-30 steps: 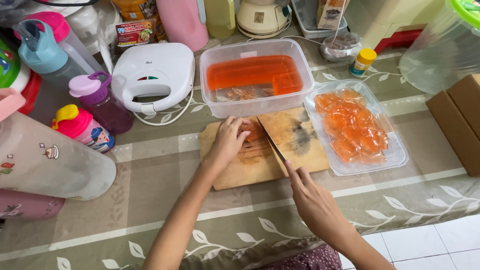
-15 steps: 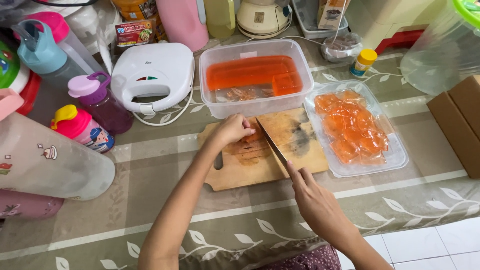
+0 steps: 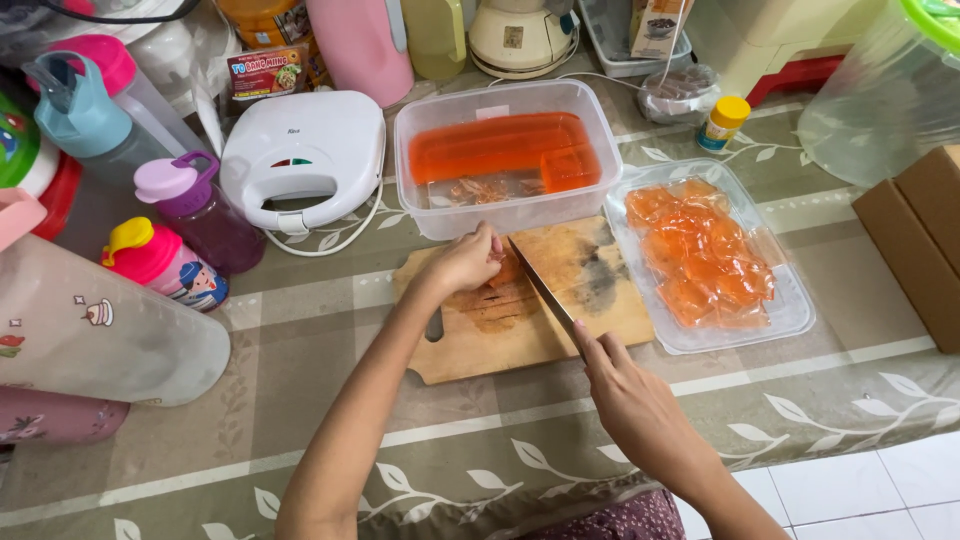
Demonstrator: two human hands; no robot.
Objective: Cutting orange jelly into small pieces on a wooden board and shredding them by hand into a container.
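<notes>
A wooden cutting board (image 3: 590, 300) lies on the table with a slab of orange jelly (image 3: 500, 292) on it. My left hand (image 3: 462, 262) rests on the far end of that slab, fingers curled over it. In my right hand (image 3: 630, 395) is a knife (image 3: 545, 292), its blade angled across the board just right of the slab. Behind the board stands a clear plastic tub (image 3: 420, 170) with a large block of orange jelly (image 3: 495, 145). To the right a clear shallow tray (image 3: 795, 315) holds several cut orange pieces (image 3: 705, 262).
A white sandwich maker (image 3: 300, 155) sits left of the tub, its cord trailing toward the board. Drink bottles (image 3: 185, 215) and a large pale container (image 3: 90, 325) crowd the left. A cardboard box (image 3: 915, 235) is at the right edge. The table's front edge runs below my arms.
My left hand slid up the board toward the tub, onto the slab's far end. The knife followed, its blade now further up and left on the board.
</notes>
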